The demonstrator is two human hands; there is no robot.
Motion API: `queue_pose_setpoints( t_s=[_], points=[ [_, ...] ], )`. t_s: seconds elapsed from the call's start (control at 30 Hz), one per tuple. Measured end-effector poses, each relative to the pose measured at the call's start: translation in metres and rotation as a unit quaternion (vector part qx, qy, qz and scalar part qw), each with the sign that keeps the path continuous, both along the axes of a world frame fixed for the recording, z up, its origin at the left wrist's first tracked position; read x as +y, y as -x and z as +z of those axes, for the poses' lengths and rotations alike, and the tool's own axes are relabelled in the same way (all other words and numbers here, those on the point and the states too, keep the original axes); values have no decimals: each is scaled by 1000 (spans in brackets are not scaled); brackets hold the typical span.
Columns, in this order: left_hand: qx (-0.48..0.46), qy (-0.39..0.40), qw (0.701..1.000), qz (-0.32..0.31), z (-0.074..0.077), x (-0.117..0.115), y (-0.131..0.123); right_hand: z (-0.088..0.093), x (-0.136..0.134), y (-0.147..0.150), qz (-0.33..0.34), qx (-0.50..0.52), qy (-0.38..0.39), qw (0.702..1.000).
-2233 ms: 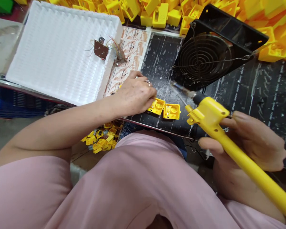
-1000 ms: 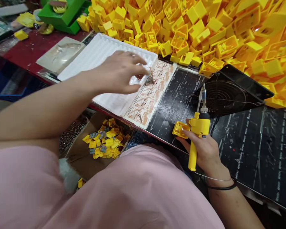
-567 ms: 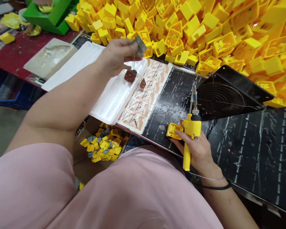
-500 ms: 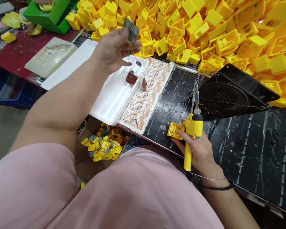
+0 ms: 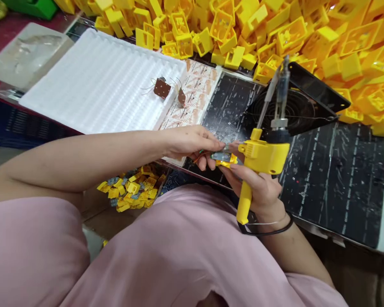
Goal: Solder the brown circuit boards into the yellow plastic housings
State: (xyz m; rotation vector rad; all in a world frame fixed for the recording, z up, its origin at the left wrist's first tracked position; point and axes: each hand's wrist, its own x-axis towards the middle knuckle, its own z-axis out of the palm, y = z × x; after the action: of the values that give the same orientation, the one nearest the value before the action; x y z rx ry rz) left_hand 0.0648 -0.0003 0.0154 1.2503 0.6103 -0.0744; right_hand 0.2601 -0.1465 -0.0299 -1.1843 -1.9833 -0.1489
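Note:
My right hand [image 5: 259, 187] grips a yellow soldering iron [image 5: 259, 157] with its metal tip pointing up, and its fingers also steady a small yellow plastic case [image 5: 225, 160] at the table's near edge. My left hand [image 5: 192, 143] is closed in a pinch on a small circuit board [image 5: 219, 155] with thin wires, held onto that yellow case. Both hands meet over the black mat [image 5: 333, 170]. Two more brown circuit boards [image 5: 162, 88] lie on the white foam tray [image 5: 96, 85].
A big heap of yellow plastic cases [image 5: 275, 30] fills the back of the table. A black fan [image 5: 294, 111] sits tilted behind the iron. A box of small yellow parts [image 5: 131, 192] is below the table edge, beside my pink-clothed lap.
My left hand lifted a circuit board from the foam tray and brought it down to the yellow case. My right hand raised the iron and case slightly toward it.

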Motion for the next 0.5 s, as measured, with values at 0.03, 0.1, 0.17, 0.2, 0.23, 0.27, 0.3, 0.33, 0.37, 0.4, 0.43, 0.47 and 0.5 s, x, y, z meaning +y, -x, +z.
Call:
queue_pose_setpoints(
  t_s=[0.03,0.1,0.17,0.2,0.23,0.27,0.3,0.33,0.37,0.4,0.43,0.47,0.5],
  points=[
    [-5,41,999,3,-3,-5,1,-1,-1,1,-15,4,-8,1000],
    [-20,112,993,32,-6,-11,8,-2,-3,1,-43,26,-30,998],
    [-51,143,985,77,-9,-15,17,-4,-4,3,-57,71,-41,995],
    [-66,138,984,94,-11,-17,21,-4,-5,4,-55,101,-43,992],
    [-76,122,984,100,-12,-19,25,-4,-5,5,-53,131,-41,989],
    [-82,97,987,98,-14,-21,28,-4,-5,6,-50,157,-36,986],
    [-83,65,991,88,-15,-23,30,-5,-5,7,-48,176,-30,983],
    [-82,28,993,80,-17,-25,32,-5,-6,8,-45,185,-26,981],
    [-82,-12,993,79,-18,-27,33,-4,-6,9,-42,188,-24,981],
    [-83,-53,992,83,-18,-30,33,-4,-6,10,-39,189,-23,981],
    [-82,-95,988,90,-19,-32,33,-4,-7,11,-39,187,-22,981],
    [-80,-140,982,96,-19,-33,33,-3,-7,12,-39,187,-23,981],
    [-79,-189,973,101,-19,-35,32,-3,-7,14,-42,184,-22,982]
  ],
)
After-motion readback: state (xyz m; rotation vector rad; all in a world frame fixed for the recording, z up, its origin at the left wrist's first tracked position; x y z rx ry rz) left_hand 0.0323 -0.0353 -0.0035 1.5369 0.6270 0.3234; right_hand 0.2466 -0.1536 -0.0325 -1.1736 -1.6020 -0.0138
